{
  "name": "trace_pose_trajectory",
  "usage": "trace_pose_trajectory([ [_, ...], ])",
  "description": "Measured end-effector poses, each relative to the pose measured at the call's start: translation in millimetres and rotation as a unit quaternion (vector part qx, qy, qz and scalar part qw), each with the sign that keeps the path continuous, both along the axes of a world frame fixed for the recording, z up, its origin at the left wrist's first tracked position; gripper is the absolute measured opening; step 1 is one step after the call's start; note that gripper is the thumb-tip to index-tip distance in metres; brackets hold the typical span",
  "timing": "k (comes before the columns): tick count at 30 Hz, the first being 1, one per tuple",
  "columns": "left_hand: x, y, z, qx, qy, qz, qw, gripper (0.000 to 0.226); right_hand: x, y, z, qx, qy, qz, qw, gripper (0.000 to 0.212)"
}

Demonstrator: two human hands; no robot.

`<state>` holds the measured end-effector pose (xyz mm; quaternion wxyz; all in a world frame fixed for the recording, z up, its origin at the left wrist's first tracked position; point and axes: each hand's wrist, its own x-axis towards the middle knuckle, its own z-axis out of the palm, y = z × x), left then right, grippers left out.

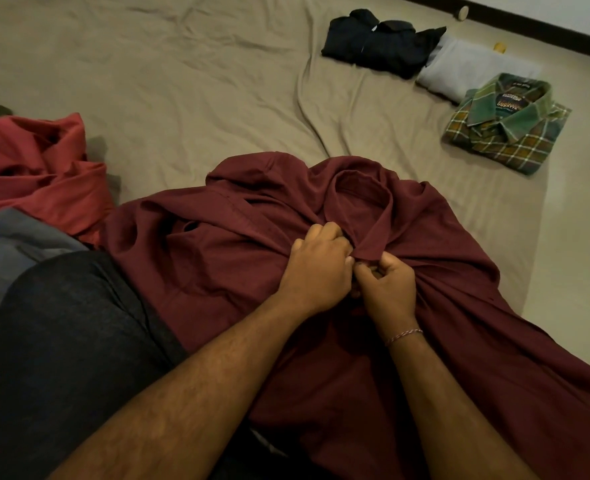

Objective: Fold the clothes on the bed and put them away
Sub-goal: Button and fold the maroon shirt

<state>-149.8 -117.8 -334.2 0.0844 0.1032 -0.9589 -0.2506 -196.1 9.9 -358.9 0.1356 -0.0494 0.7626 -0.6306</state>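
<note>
A: Start from the far left of the fingers. What's lying there?

B: A crumpled red garment (40, 174), with a grey-blue one (13, 244) under its near edge, both unfolded and well apart from the hands. The person's dark-trousered knee (79, 341) is nearer.

A: And the hands themselves?

B: The left hand (316, 268) has its fingers curled into the front of the maroon shirt (217, 258), just below the collar (359, 192). The right hand (387, 289) touches it, thumb and forefinger pinching the same placket. It looks like a top button is being fastened, though the button itself is hidden.

A: What might go wrong?

B: The shirt is spread out rumpled on the bed sheet (182, 81) and over the lap. Pulling hard at the placket could drag those creases in, so the fold comes out crooked. The pinched edge might also slip, as it's a small hold.

A: Beyond the fingers, to the right?

B: Three folded pieces: a black shirt (380, 43), a light grey garment (473, 71), then a green plaid shirt (508, 126). A careless sleeve swing could brush the plaid one.
</note>
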Motion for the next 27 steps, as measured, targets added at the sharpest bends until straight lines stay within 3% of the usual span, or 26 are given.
trace_pose_trajectory([
  [3, -5.2, -10.2, 1.9, 0.128, -0.034, -0.02, 0.991, 0.01, -3.6, 4.9, 8.2, -0.04, -0.008, 0.034, 0.999, 0.013],
  [7, -5.5, -19.3, 6.6, 0.258, -0.04, -0.056, 0.964, 0.016, -5.6, 9.9, 17.2, -0.108, -0.072, 0.052, 0.99, 0.017],
  [11, -2.3, -19.4, 14.6, 0.345, -0.05, -0.031, 0.937, 0.018, -1.1, 13.1, 23.5, -0.142, -0.11, 0.058, 0.982, 0.009],
  [13, 0.4, -17.4, 20.7, 0.399, -0.053, -0.011, 0.916, 0.019, 1.5, 14.1, 25.1, -0.114, -0.028, 0.059, 0.991, 0.012],
  [16, 3.3, -17.4, 28.2, 0.441, -0.055, -0.005, 0.896, 0.025, 3.1, 12.7, 25.1, -0.017, 0.121, 0.085, 0.989, 0.033],
  [21, 2.2, -28.7, 32.4, 0.406, -0.018, -0.026, 0.913, 0.015, 6.6, 11.8, 36.0, 0.121, 0.306, 0.061, 0.942, 0.034],
  [23, 3.1, -29.8, 32.7, 0.403, 0.002, -0.059, 0.913, 0.01, 5.8, 13.9, 40.6, 0.167, 0.338, 0.052, 0.925, 0.045],
  [27, 7.3, -23.4, 40.2, 0.43, -0.003, -0.108, 0.896, 0.044, 3.2, 12.1, 45.7, 0.216, 0.335, 0.055, 0.916, 0.064],
])
